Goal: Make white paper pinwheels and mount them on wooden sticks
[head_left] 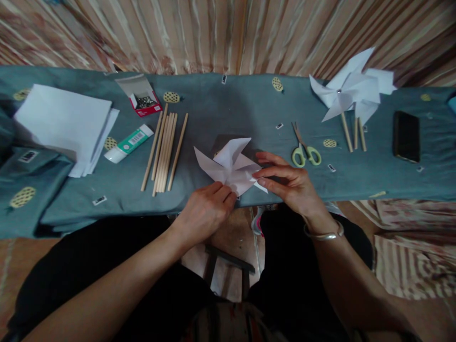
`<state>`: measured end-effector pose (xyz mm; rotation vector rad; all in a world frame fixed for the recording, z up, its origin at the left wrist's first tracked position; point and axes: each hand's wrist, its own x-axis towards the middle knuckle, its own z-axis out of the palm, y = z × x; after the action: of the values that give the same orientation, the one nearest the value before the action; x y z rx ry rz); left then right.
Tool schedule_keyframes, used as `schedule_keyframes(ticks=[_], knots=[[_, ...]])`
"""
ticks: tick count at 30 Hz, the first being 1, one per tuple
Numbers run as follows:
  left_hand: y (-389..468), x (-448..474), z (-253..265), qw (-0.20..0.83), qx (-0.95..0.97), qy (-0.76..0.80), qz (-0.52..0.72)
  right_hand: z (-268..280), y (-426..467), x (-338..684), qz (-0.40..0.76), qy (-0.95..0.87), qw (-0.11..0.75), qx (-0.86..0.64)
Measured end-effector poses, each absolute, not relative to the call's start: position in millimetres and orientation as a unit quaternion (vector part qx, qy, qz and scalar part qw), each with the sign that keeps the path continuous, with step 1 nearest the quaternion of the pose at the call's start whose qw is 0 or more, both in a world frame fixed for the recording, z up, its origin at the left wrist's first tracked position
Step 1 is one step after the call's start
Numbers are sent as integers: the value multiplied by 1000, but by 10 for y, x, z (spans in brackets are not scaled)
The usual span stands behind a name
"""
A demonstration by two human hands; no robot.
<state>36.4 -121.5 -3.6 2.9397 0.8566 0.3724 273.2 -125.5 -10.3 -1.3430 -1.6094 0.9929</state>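
Patterned clothing (228,325) and black trousers (295,270) lie nearest the camera, below the front edge of a cloth-covered table (221,109). The cover is grey-green, printed with yellow pineapples, and bunched at the left end. Striped curtain (228,35) hangs along the far edge; floor (231,232) shows beneath the near edge.

Paper pinwheel (231,173): located at the near edge, between the hands. Left hand (208,206): fingers pinching its near side. Right hand (290,183): fingertips against its right side; whether they grasp the paper cannot be told.

Left of the pinwheel: wooden sticks (166,152), tube (128,144), open box (146,104) of small metal pieces, paper sheets (66,118). Right: green-handled scissors (302,149), phone (406,136) and, toward the far edge, overlapping pinwheels (352,90) on sticks.
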Motion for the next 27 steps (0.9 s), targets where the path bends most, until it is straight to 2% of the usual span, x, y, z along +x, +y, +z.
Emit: schedule_keyframes(ticks=[6, 16, 21, 27], knots=[[-1245, 374, -15, 54, 954, 273, 111, -167, -1197, 2623, 336, -648, 411, -547], [-1292, 380, -53, 53, 949, 273, 150, -187, -1194, 2359, 151, -748, 330, -556], [-1299, 373, -28, 64, 947, 264, 171, -189, -1160, 2298, 153, -754, 317, -555], [-1303, 367, -23, 83, 949, 269, 145, -141, -1137, 2258, 222, -735, 308, -561]])
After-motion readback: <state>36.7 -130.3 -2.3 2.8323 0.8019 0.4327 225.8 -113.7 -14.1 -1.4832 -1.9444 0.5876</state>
